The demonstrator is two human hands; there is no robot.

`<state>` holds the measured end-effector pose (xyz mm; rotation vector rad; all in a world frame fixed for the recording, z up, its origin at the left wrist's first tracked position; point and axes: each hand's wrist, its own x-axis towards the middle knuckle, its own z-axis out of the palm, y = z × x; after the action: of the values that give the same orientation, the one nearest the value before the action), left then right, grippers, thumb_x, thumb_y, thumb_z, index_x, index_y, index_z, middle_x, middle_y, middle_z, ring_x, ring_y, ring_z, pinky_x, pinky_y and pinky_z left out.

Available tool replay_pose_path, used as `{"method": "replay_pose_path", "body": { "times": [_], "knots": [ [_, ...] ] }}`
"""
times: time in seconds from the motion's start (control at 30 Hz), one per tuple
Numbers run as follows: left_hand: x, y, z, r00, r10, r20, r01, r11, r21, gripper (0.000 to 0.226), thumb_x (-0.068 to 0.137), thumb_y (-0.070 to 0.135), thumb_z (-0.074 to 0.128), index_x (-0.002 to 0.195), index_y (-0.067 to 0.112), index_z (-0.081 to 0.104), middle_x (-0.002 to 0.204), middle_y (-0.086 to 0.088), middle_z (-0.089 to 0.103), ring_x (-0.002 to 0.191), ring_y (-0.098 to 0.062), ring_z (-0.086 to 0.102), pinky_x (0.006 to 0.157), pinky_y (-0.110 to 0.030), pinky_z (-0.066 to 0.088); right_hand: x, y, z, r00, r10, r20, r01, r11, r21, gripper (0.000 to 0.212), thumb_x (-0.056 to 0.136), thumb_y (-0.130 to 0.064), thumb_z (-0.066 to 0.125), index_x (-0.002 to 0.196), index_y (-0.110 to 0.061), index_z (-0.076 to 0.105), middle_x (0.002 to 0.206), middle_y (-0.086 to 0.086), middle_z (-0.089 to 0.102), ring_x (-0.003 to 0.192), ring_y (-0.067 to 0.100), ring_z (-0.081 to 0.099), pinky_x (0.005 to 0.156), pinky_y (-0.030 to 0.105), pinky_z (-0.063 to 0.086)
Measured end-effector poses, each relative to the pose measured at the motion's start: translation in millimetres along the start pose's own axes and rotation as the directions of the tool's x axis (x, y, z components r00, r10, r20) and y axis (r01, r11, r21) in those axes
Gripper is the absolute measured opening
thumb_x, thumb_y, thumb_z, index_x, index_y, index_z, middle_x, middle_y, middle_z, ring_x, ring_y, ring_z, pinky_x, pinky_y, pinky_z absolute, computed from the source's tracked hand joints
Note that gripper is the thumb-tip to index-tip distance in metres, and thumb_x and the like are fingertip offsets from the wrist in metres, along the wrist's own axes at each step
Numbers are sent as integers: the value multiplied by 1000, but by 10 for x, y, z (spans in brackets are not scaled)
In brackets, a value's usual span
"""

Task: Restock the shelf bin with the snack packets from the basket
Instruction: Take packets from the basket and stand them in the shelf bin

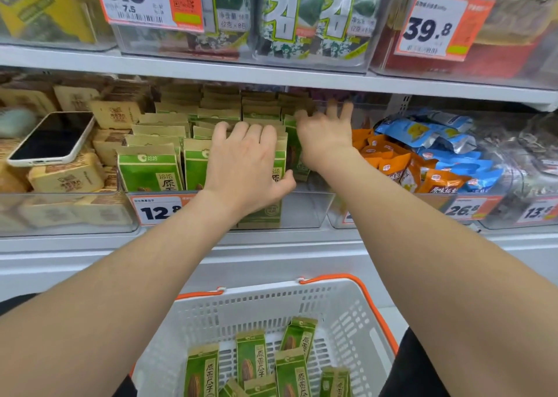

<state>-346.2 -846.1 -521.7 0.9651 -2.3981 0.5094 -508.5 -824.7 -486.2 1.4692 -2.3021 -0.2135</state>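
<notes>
Green-and-tan snack packets (151,170) stand in rows inside a clear shelf bin (305,212) on the middle shelf. My left hand (247,164) grips the top of the front packet in the right-hand row, fingers over its top and thumb on its face. My right hand (324,134) reaches deeper into the bin with fingers spread, pressing against packets further back. Below, a white basket with orange handles (350,315) holds several more of the same green packets (252,357), lying loose.
A phone (51,138) lies on tan packets in the left bin. Orange and blue packets (422,155) fill the bin to the right. Price tags hang on the bin fronts. The shelf above (271,78) holds seaweed packs close over my hands.
</notes>
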Motion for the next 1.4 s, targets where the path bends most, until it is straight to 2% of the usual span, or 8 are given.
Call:
{"method": "replay_pose_path", "body": {
  "times": [0.23,0.47,0.67,0.9,1.0,1.13,1.27,1.4],
  "knots": [
    [-20,-6,0,999,9,-37,-10,1000,-22,66,84,69,44,113,13,62,110,-6,70,103,-28,61,92,-47,41,170,-71,74,999,3,-37,-5,997,-76,86,83,-54,68,152,-14,35,150,19,47,145,45,29,120,63,11],
    [-21,-21,17,999,16,-34,-16,1000,-12,68,84,69,44,118,13,63,113,-6,69,106,-29,61,93,-47,40,225,-94,54,975,157,-157,-174,979,-103,102,72,-37,84,154,-5,33,152,25,40,140,50,37,116,62,29],
    [-37,-41,15,999,35,-41,-36,999,-26,71,85,70,43,121,12,61,116,-7,68,108,-29,60,96,-48,39,15,-83,24,977,28,-211,-47,995,-87,40,76,-16,79,115,-13,71,126,17,62,125,43,51,110,57,35],
    [-157,-36,-81,993,65,-98,-71,996,-59,85,86,68,50,144,6,48,140,-14,53,127,-36,49,114,-53,32,-316,-2,35,987,-161,-1,159,976,-151,40,91,-27,66,129,-20,60,139,11,56,137,35,39,115,59,22],
    [-255,-17,-162,971,116,-209,-141,984,-105,68,88,55,58,137,8,54,136,-13,54,125,-35,50,110,-51,35,-471,67,24,984,-178,-3,177,981,-84,40,93,-26,61,131,-17,56,137,9,57,134,32,42,111,60,24],
    [-367,44,-230,876,302,-376,-379,913,-149,17,88,25,62,95,10,62,95,-11,58,87,-33,51,72,-44,39,-740,160,-55,970,-180,-161,184,983,11,30,91,-20,62,121,-16,61,124,10,59,120,32,48,99,49,36],
    [-571,126,-77,845,508,-167,-534,821,-201,32,88,27,59,59,16,54,54,-5,52,50,-30,49,56,-34,41,-1101,171,-231,960,-181,-215,211,969,129,15,90,-18,58,104,-13,62,101,10,61,99,33,57,72,39,33],
    [-637,402,10,750,588,304,-544,809,-223,32,95,40,50,73,19,59,68,-5,61,60,-34,56,60,-32,44,-1474,78,-246,982,-162,97,131,955,267,22,97,-24,57,117,-13,60,105,14,57,101,38,63,72,37,37]
  ]
}}
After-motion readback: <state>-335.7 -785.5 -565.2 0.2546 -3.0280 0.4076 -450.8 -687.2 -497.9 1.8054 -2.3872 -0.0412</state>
